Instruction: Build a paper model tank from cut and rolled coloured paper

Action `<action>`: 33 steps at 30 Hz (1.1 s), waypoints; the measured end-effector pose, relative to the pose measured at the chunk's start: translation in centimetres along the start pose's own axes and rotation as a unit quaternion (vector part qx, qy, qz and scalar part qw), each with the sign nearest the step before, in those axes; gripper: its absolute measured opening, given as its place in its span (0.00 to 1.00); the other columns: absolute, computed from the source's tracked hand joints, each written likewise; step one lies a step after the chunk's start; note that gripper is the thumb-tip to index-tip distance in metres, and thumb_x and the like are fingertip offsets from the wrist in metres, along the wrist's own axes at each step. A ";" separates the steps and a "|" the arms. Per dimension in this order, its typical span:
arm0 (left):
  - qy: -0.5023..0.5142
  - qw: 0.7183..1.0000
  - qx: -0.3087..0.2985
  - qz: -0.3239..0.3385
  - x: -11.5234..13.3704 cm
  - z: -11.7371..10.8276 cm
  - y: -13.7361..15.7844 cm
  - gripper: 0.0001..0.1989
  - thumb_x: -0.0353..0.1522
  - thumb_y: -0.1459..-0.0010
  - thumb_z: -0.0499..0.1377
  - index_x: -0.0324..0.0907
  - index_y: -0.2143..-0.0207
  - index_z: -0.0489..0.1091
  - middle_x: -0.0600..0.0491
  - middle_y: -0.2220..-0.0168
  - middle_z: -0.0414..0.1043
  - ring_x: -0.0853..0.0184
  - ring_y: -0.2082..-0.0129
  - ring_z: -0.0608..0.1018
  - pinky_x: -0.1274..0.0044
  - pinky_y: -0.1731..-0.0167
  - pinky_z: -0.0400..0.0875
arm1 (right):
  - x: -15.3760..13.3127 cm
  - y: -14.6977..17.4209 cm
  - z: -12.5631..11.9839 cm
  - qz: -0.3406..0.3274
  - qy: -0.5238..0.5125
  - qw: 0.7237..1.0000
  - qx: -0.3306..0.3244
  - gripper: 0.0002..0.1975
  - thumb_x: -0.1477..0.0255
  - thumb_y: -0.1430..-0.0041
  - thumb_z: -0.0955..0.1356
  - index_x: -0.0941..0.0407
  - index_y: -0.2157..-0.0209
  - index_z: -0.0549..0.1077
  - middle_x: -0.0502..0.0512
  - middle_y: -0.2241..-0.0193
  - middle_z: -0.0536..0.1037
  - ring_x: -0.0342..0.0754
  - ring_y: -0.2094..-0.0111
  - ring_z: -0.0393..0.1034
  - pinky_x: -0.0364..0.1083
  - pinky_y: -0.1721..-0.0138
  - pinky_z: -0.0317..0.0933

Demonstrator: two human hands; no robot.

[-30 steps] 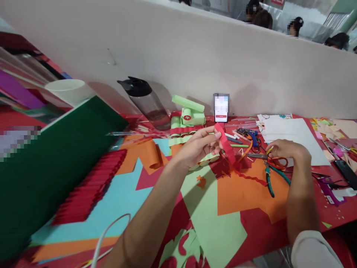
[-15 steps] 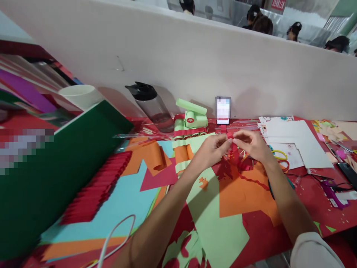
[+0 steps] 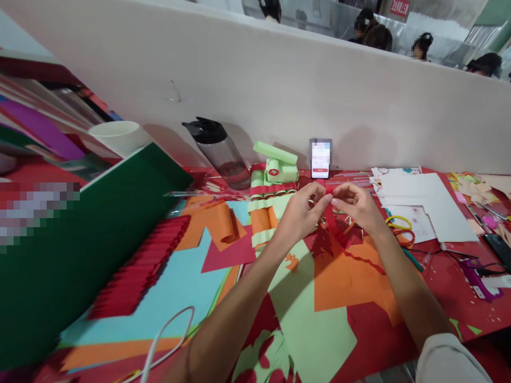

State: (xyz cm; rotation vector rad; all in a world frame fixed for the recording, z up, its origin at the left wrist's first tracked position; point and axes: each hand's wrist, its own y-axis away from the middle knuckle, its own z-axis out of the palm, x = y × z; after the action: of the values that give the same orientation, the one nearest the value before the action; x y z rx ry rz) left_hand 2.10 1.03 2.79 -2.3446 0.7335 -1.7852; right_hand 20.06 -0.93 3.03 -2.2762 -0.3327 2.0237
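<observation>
Between my two hands, just in front of the propped phone (image 3: pixel 320 160), is a narrow red paper strip (image 3: pixel 329 215), part of it hanging down toward the table. My left hand (image 3: pixel 304 210) pinches it with thumb and index finger. From the other side my right hand (image 3: pixel 356 207) pinches it too, fingertips almost touching those of the left. Below them lie red paper scraps and an orange sheet (image 3: pixel 347 282). Left of my left hand stands a light green and orange paper model (image 3: pixel 275 173) built of rolled pieces. A light green sheet (image 3: pixel 311 319) lies under my forearms.
A dark green board (image 3: pixel 120 229) stands at the left beside pleated red paper (image 3: pixel 139 268). Behind are a water bottle (image 3: pixel 221 154) and a white partition (image 3: pixel 279 80). Scissors (image 3: pixel 401 229), white cards (image 3: pixel 447 207) and a black phone (image 3: pixel 499 249) lie to the right. Other people sit beyond the partition.
Both hands have shifted slightly, still pinching the red strip, and more of its hanging length shows below the fingers. The view has moved a little.
</observation>
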 end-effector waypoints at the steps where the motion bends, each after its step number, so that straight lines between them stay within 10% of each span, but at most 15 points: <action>1: -0.002 1.000 0.010 0.007 -0.1 0.0 0.0 0.11 0.38 0.37 0.59 0.43 0.69 0.65 0.55 0.71 0.66 0.69 0.72 0.70 0.78 0.73 0.64 | 0.0 0.0 0.1 0.003 -0.008 1.000 0.006 0.13 0.62 0.46 0.77 0.53 0.63 0.75 0.52 0.64 0.80 0.47 0.63 0.76 0.47 0.60 0.73; 9: 0.020 0.997 0.053 0.056 -0.1 -0.1 0.2 0.15 0.35 0.35 0.59 0.44 0.47 0.72 0.51 0.61 0.77 0.70 0.71 0.76 0.78 0.68 0.73 | -0.3 -0.1 0.4 0.009 -0.017 1.000 0.025 0.13 0.67 0.49 0.77 0.54 0.64 0.74 0.50 0.66 0.78 0.46 0.65 0.75 0.45 0.63 0.70; 15: -0.039 0.992 0.052 0.112 -0.1 -0.3 0.2 0.11 0.31 0.34 0.57 0.44 0.56 0.79 0.52 0.62 0.79 0.69 0.67 0.78 0.77 0.63 0.75 | -0.6 0.2 0.2 -0.015 0.015 1.000 0.013 0.10 0.70 0.46 0.75 0.53 0.63 0.73 0.50 0.66 0.78 0.46 0.64 0.75 0.46 0.61 0.70; 33: 0.081 0.995 0.059 0.008 0.8 -0.5 0.1 0.07 0.36 0.40 0.65 0.42 0.63 0.74 0.52 0.66 0.78 0.68 0.69 0.78 0.76 0.66 0.75 | -1.4 0.6 -0.2 -0.069 0.053 0.996 0.006 0.10 0.68 0.41 0.75 0.53 0.59 0.75 0.53 0.62 0.82 0.49 0.59 0.78 0.50 0.53 0.73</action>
State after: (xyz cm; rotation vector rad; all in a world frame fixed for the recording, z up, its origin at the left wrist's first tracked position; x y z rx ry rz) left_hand 1.75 0.67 3.59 -2.1335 0.6455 -1.9730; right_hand 20.16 -1.83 4.26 -2.2744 -0.4546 1.8261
